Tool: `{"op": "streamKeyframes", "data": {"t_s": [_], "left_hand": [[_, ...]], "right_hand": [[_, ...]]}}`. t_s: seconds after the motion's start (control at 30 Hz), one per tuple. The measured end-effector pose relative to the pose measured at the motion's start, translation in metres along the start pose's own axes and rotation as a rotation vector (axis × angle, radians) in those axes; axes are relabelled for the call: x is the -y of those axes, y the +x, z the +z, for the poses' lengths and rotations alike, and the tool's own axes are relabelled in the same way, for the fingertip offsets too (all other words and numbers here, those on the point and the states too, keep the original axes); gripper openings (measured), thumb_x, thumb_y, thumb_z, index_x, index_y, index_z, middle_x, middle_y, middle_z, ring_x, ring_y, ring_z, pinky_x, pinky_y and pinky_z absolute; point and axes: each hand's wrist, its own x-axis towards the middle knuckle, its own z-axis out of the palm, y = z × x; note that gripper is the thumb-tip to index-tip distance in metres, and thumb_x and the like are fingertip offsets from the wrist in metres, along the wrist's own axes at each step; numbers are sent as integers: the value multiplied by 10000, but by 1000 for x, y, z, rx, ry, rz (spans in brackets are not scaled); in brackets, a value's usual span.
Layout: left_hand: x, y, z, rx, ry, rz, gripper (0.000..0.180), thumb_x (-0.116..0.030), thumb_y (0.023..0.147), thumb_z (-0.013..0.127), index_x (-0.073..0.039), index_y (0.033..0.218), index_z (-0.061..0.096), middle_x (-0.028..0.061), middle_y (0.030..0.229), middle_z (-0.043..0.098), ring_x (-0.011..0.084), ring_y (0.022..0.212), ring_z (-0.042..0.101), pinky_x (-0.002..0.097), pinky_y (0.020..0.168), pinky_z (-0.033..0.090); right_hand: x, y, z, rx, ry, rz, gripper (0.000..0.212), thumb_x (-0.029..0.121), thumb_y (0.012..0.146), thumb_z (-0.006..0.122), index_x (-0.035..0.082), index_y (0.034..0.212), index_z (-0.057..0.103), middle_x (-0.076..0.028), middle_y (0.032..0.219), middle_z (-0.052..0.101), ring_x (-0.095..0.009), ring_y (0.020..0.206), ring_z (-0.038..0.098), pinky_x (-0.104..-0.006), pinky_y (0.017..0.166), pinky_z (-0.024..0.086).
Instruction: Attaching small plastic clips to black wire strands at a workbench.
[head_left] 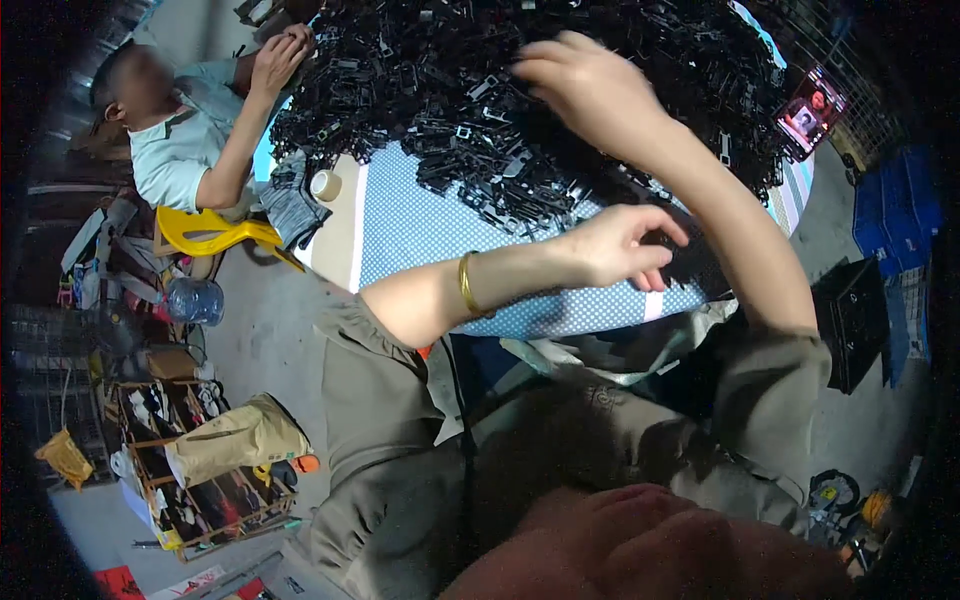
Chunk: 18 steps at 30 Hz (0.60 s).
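Observation:
A large heap of small black parts (420,90), some with metallic glints, covers much of the table. My right hand (590,85) is over the far middle of this heap, its fingers bent downward and smeared by motion. Whether it holds a part cannot be made out. Nearer to me, my left hand (625,245) hovers by the heap's near edge, with a gold bangle (467,283) on the wrist. Its fingers are loosely curved, the index finger and thumb apart, and nothing shows between them. Dark parts lie just beyond and beside it.
A dotted blue tablecloth (400,220) covers the table. A tape roll (325,185) sits at its left edge; a phone (810,113) stands at the right. Across on the left, another person (170,140) works at the heap. Blue crates (890,215) and a black box (848,320) stand right.

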Motion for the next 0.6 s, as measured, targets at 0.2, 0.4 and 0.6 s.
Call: {"op": "streamKeyframes", "data": {"t_s": [0.2,0.4,0.6], "left_hand": [[9,0,-3,18,85,6,256,-64,874,476,26,1114,483,94,890,614,144,809,628,236,684,513],[3,2,-8,-27,199,10,251,-73,872,495,39,1097,492,102,897,619,136,798,631,233,701,512],[10,8,-21,-349,-281,125,299,-59,913,405,96,1168,388,204,1047,536,247,906,613,291,807,522]], "right_hand": [[-19,53,68,156,-315,-248,131,122,717,546,84,833,593,-11,989,540,-168,1021,476,-295,771,439],[-29,37,56,22,-247,-221,104,129,703,574,86,797,570,-20,828,552,-197,880,538,-322,735,451],[-16,-27,-14,-219,221,164,260,143,800,549,92,1050,598,-111,895,627,-268,769,616,-340,678,496]]}}
